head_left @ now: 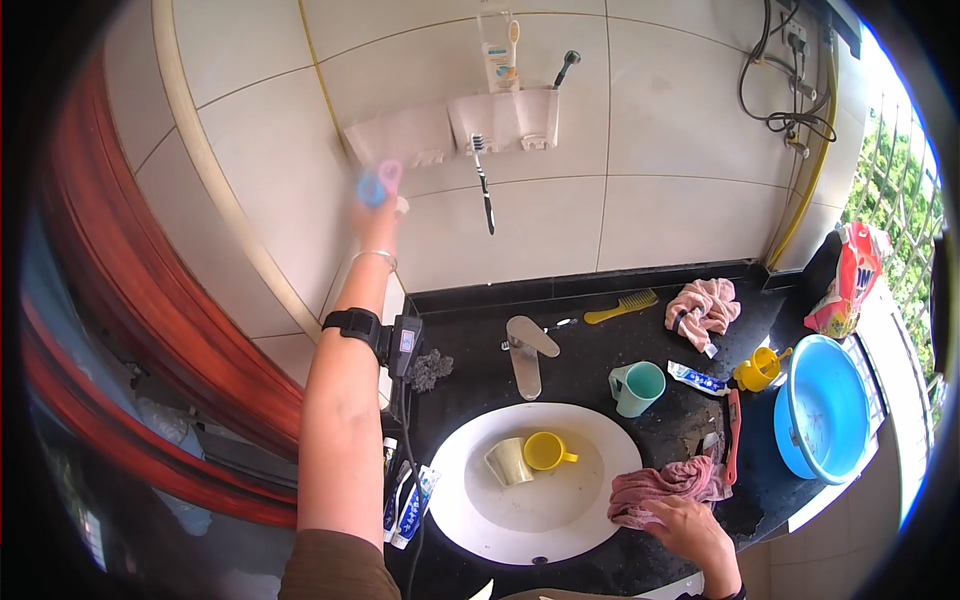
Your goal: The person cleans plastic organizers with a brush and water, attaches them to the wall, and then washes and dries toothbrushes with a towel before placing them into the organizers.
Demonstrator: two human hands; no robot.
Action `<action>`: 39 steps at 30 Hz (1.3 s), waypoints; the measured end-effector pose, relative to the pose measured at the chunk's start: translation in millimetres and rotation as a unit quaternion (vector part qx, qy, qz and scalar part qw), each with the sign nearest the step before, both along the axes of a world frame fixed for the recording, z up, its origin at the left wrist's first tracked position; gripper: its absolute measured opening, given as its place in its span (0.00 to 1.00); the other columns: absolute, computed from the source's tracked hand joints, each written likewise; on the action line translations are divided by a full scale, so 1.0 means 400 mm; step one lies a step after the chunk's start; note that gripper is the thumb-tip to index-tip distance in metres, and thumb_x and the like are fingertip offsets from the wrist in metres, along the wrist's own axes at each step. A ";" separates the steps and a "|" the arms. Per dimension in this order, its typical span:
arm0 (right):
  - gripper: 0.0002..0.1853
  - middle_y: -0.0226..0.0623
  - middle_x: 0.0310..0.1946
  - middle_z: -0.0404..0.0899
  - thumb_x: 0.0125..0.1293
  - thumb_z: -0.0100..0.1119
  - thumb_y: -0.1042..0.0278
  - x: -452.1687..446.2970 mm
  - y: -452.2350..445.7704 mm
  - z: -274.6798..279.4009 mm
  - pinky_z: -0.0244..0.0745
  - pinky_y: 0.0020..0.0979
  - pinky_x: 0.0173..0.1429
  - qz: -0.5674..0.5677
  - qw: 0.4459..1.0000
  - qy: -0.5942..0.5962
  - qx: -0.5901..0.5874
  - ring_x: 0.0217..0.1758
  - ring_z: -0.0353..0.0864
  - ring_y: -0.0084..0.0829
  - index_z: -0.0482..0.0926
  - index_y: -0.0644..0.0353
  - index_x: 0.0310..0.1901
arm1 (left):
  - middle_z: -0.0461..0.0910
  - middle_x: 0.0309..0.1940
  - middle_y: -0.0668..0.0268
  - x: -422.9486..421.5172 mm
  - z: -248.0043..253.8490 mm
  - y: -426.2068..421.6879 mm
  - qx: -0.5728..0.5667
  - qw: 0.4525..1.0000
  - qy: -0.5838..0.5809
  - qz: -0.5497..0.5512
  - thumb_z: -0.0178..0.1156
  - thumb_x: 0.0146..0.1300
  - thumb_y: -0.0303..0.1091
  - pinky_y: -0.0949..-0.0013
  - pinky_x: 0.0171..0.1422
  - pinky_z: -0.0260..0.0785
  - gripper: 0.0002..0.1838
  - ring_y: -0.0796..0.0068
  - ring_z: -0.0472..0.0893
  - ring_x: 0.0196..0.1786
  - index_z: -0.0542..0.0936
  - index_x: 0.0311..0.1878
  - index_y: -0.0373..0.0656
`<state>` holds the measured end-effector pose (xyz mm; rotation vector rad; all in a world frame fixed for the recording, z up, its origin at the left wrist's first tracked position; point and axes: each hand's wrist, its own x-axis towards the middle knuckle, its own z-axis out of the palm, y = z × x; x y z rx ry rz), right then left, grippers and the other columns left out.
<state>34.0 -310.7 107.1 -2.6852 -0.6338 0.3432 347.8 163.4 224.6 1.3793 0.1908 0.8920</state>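
My left hand [377, 222] is raised to the tiled wall, smeared by motion. At its fingertips is a blurred blue and pink item [376, 187], its kind unclear, just below a pale pink wall holder [400, 137]. My right hand [692, 538] grips a bunched pink towel [668, 488] at the right rim of the white sink [455, 520]. Inside the basin lie a cream cup [509, 462], tipped over, and a yellow mug [546, 451]. From the holder hangs a black and white toothbrush [484, 188].
Around the faucet [526, 360] on the black counter are a green mug [638, 388], a yellow comb [620, 307], a second pink cloth [702, 312], a toothpaste tube [698, 378], a small yellow cup [760, 369] and a blue basin [822, 410]. More tubes [414, 507] lie left of the sink.
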 end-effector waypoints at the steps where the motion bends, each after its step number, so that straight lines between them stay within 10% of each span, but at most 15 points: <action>1: 0.16 0.42 0.39 0.77 0.58 0.56 0.59 0.000 0.002 0.002 0.74 0.41 0.44 0.000 1.000 0.000 0.000 0.42 0.78 0.43 0.75 0.54 0.47 | 0.74 0.35 0.66 0.005 -0.006 0.006 0.006 1.000 0.002 0.005 0.61 0.54 0.25 0.68 0.32 0.73 0.12 0.76 0.76 0.32 0.69 0.39 0.44; 35: 0.14 0.42 0.41 0.77 0.58 0.56 0.62 0.014 0.022 0.032 0.74 0.41 0.45 0.003 1.000 0.019 -0.002 0.43 0.78 0.43 0.75 0.55 0.46 | 0.75 0.34 0.64 0.002 -0.050 -0.019 -0.104 0.992 -0.073 -0.019 0.62 0.53 0.22 0.73 0.33 0.72 0.13 0.73 0.77 0.33 0.70 0.39 0.44; 39: 0.15 0.41 0.41 0.77 0.58 0.56 0.60 0.013 0.017 0.032 0.74 0.41 0.45 0.002 1.000 0.015 0.010 0.43 0.78 0.43 0.75 0.55 0.46 | 0.75 0.35 0.63 0.023 -0.057 -0.034 -0.259 0.958 -0.095 -0.081 0.60 0.55 0.24 0.73 0.36 0.73 0.11 0.72 0.77 0.34 0.70 0.41 0.43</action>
